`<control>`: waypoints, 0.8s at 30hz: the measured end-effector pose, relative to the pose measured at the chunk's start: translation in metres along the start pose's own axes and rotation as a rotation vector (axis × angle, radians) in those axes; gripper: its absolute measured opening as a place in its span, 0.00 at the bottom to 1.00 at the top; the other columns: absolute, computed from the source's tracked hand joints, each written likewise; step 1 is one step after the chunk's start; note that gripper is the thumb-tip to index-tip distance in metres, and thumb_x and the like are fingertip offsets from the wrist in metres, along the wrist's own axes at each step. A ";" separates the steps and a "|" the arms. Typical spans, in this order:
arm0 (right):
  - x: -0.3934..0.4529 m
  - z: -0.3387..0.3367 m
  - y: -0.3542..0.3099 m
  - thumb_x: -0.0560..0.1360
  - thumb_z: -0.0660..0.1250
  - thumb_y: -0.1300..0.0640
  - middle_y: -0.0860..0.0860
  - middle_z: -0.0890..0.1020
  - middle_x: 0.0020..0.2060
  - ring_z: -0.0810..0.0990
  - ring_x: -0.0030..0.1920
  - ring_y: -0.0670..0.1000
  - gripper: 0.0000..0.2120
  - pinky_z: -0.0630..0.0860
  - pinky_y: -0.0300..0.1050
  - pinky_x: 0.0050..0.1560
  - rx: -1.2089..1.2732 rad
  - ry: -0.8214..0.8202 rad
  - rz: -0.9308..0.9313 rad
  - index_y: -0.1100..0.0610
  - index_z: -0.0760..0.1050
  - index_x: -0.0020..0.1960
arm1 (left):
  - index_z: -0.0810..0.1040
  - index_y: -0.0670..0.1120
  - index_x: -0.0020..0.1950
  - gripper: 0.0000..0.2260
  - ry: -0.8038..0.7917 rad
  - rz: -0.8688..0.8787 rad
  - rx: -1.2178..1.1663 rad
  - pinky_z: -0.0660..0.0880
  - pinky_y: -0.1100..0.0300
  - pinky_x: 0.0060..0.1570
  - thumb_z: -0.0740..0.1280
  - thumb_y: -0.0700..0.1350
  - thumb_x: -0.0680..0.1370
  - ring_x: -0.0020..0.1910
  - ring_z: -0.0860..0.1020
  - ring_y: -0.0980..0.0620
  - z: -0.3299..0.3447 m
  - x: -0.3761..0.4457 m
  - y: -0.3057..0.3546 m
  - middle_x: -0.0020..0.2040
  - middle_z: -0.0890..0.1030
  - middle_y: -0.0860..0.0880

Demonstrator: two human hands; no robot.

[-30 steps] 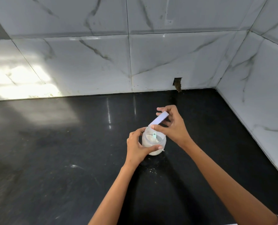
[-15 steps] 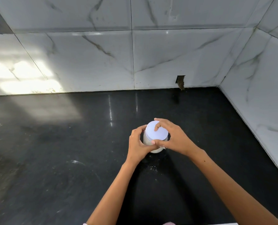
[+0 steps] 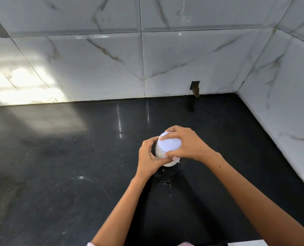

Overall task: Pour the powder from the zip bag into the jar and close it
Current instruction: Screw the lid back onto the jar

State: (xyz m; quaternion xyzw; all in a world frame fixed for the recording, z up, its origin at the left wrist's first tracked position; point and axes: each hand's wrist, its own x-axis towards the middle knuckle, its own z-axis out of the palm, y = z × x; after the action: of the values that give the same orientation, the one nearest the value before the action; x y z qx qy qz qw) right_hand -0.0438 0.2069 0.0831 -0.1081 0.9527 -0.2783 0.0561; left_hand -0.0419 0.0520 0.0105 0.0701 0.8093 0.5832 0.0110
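A small clear jar (image 3: 161, 154) filled with white powder stands on the black countertop (image 3: 59, 174). A pale lavender lid (image 3: 170, 143) sits flat on top of it. My left hand (image 3: 148, 158) wraps round the jar's body from the left. My right hand (image 3: 186, 143) grips the lid from the right, fingers curled over its far rim and thumb on its near edge. No zip bag is in view.
A few specks of spilled powder (image 3: 166, 181) lie on the counter just in front of the jar. Marble-tiled walls (image 3: 165, 59) close off the back and the right side. A small dark notch (image 3: 195, 87) sits at the wall's base.
One second ago my right hand held the lid tilted above the open jar. It has since set the lid flat on the jar's mouth and grips it there. My left hand kept holding the jar.
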 end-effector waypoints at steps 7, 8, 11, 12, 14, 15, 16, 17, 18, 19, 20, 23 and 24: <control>0.004 0.008 -0.016 0.63 0.72 0.47 0.50 0.75 0.53 0.74 0.52 0.52 0.23 0.69 0.43 0.47 -0.178 0.095 0.139 0.46 0.75 0.57 | 0.73 0.64 0.54 0.32 0.008 -0.001 -0.011 0.71 0.63 0.57 0.79 0.58 0.53 0.58 0.73 0.60 0.001 0.001 -0.003 0.56 0.76 0.58; 0.006 0.012 -0.021 0.63 0.71 0.45 0.52 0.74 0.51 0.73 0.51 0.54 0.25 0.69 0.45 0.46 -0.254 0.123 0.164 0.49 0.73 0.58 | 0.73 0.64 0.54 0.32 0.006 -0.002 -0.015 0.70 0.63 0.56 0.78 0.57 0.53 0.57 0.73 0.60 0.001 0.001 -0.003 0.56 0.76 0.58; 0.009 0.010 -0.024 0.62 0.71 0.44 0.51 0.74 0.47 0.73 0.47 0.53 0.25 0.68 0.44 0.42 -0.286 0.108 0.145 0.50 0.71 0.57 | 0.73 0.63 0.54 0.32 0.004 0.002 -0.022 0.71 0.62 0.56 0.80 0.56 0.53 0.57 0.74 0.59 0.001 0.002 -0.003 0.55 0.76 0.58; 0.009 0.004 -0.021 0.61 0.72 0.45 0.49 0.75 0.47 0.74 0.47 0.52 0.24 0.68 0.43 0.42 -0.209 0.079 0.131 0.48 0.72 0.55 | 0.74 0.62 0.55 0.32 0.006 0.005 -0.022 0.72 0.61 0.57 0.81 0.55 0.54 0.58 0.74 0.59 0.002 0.002 -0.005 0.56 0.75 0.58; 0.006 -0.011 -0.015 0.59 0.74 0.48 0.47 0.78 0.49 0.75 0.48 0.49 0.22 0.73 0.44 0.46 -0.005 0.059 0.106 0.46 0.75 0.53 | 0.74 0.61 0.55 0.32 0.008 0.007 -0.016 0.72 0.59 0.58 0.81 0.56 0.54 0.58 0.74 0.58 0.002 0.003 -0.006 0.56 0.75 0.58; 0.005 -0.018 -0.013 0.59 0.75 0.50 0.46 0.79 0.50 0.76 0.49 0.48 0.22 0.75 0.47 0.48 0.083 0.078 0.091 0.45 0.76 0.52 | 0.74 0.62 0.55 0.32 0.009 0.009 -0.011 0.73 0.59 0.58 0.80 0.57 0.54 0.58 0.74 0.57 0.002 0.003 -0.007 0.56 0.75 0.58; 0.005 -0.023 -0.012 0.59 0.76 0.51 0.45 0.79 0.51 0.76 0.51 0.47 0.22 0.76 0.48 0.51 0.129 0.095 0.074 0.44 0.76 0.52 | 0.73 0.63 0.54 0.32 0.012 0.013 -0.008 0.73 0.59 0.58 0.80 0.58 0.54 0.58 0.74 0.57 0.002 0.003 -0.007 0.56 0.75 0.58; 0.005 -0.026 -0.012 0.59 0.76 0.51 0.44 0.79 0.52 0.76 0.52 0.47 0.23 0.76 0.48 0.52 0.126 0.092 0.059 0.43 0.76 0.54 | 0.72 0.64 0.54 0.31 0.014 0.015 -0.006 0.73 0.59 0.57 0.80 0.58 0.54 0.58 0.74 0.57 0.002 0.003 -0.007 0.56 0.75 0.58; 0.005 -0.027 -0.013 0.60 0.76 0.51 0.44 0.78 0.54 0.75 0.53 0.46 0.26 0.75 0.47 0.54 0.094 0.062 0.050 0.42 0.76 0.56 | 0.72 0.65 0.54 0.31 0.015 0.014 -0.008 0.73 0.60 0.57 0.80 0.58 0.54 0.58 0.74 0.57 0.002 0.003 -0.007 0.56 0.75 0.58; 0.006 -0.026 -0.013 0.60 0.75 0.51 0.44 0.77 0.55 0.74 0.54 0.46 0.28 0.74 0.45 0.55 0.055 0.020 0.049 0.41 0.75 0.59 | 0.72 0.65 0.54 0.31 0.015 0.010 -0.013 0.73 0.60 0.57 0.80 0.57 0.54 0.58 0.74 0.57 0.002 0.003 -0.008 0.56 0.75 0.58; 0.006 -0.023 -0.015 0.61 0.75 0.52 0.45 0.76 0.56 0.74 0.55 0.46 0.29 0.72 0.44 0.56 0.021 -0.019 0.049 0.41 0.74 0.61 | 0.73 0.64 0.54 0.31 0.015 0.003 -0.019 0.73 0.60 0.57 0.80 0.56 0.54 0.58 0.74 0.58 0.002 0.003 -0.008 0.56 0.75 0.58; 0.010 -0.013 -0.018 0.63 0.73 0.51 0.45 0.74 0.57 0.73 0.56 0.48 0.28 0.71 0.43 0.55 -0.100 -0.102 0.036 0.42 0.74 0.63 | 0.74 0.60 0.56 0.32 0.018 -0.006 -0.030 0.73 0.59 0.58 0.81 0.54 0.54 0.58 0.74 0.59 0.002 0.003 -0.008 0.56 0.75 0.58; 0.011 -0.011 -0.018 0.63 0.72 0.50 0.46 0.74 0.57 0.74 0.55 0.48 0.28 0.71 0.43 0.54 -0.138 -0.117 0.038 0.43 0.74 0.63 | 0.75 0.59 0.56 0.32 0.019 -0.005 -0.032 0.73 0.59 0.58 0.81 0.54 0.54 0.58 0.74 0.59 0.002 0.003 -0.008 0.56 0.75 0.58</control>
State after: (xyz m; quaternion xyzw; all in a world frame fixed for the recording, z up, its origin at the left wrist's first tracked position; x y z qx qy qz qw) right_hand -0.0532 0.1948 0.1016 -0.1096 0.9666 -0.2041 0.1094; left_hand -0.0453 0.0517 0.0027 0.0623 0.8002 0.5964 0.0060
